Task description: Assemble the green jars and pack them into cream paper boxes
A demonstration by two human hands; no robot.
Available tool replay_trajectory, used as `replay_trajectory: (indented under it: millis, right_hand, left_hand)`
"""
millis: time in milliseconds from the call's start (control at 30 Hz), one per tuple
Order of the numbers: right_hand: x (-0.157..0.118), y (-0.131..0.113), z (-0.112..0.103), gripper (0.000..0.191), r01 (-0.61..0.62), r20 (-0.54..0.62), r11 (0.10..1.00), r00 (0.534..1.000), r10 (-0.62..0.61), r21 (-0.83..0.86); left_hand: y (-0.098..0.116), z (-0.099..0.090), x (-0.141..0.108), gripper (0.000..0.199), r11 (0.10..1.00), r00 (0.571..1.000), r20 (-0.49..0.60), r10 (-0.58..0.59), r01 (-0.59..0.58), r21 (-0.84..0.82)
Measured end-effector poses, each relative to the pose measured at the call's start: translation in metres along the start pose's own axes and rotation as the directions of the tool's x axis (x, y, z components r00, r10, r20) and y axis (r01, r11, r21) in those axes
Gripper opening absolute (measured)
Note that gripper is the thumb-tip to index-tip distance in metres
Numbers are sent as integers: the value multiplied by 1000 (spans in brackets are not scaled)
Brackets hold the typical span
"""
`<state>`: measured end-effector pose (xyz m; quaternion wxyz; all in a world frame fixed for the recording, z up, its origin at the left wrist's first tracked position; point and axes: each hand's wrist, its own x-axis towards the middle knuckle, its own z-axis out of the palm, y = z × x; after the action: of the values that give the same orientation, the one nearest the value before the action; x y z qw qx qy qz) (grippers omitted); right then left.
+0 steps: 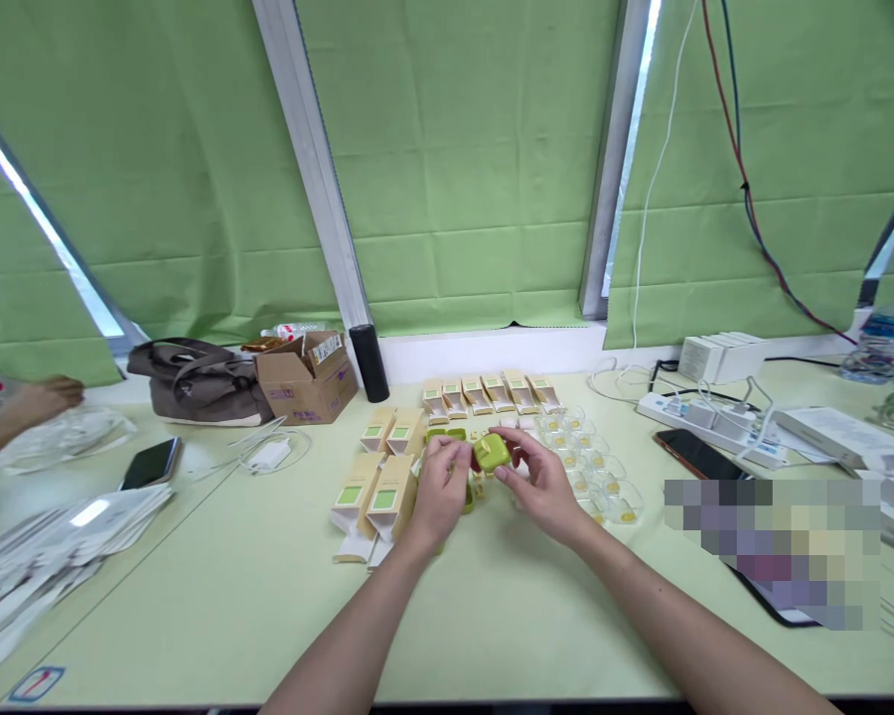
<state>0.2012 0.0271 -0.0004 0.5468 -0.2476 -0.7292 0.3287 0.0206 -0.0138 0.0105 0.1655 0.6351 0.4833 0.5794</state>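
- Green cases (447,435) on the table (521,606) are partly hidden by the left hand (441,492); their number cannot be told.
- A surface at the right is obscured by pixelation, and another person's hand (54,394) is seen at the left, its arm cut off by the frame.
- The small green case (492,453) is held above the table, between both hands, its edge gripped narrowly by the right hand (542,485).
- Its other side is met by the left fingertips; whether they are closed cannot be told.
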Motion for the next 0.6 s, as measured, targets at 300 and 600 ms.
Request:
replay_trajectory:
  millis: [300, 600]
  right_hand:
    - [5, 3, -3, 55, -217, 137, 936, 973, 185, 278]
    - [14, -4, -24, 31, -107, -63, 994, 992, 106, -13]
  left_hand:
    - [13, -1, -3, 65, 969, 960, 204, 191, -217, 116]
    - [-3, 2, 10, 56, 918, 985, 65, -159, 171, -357]
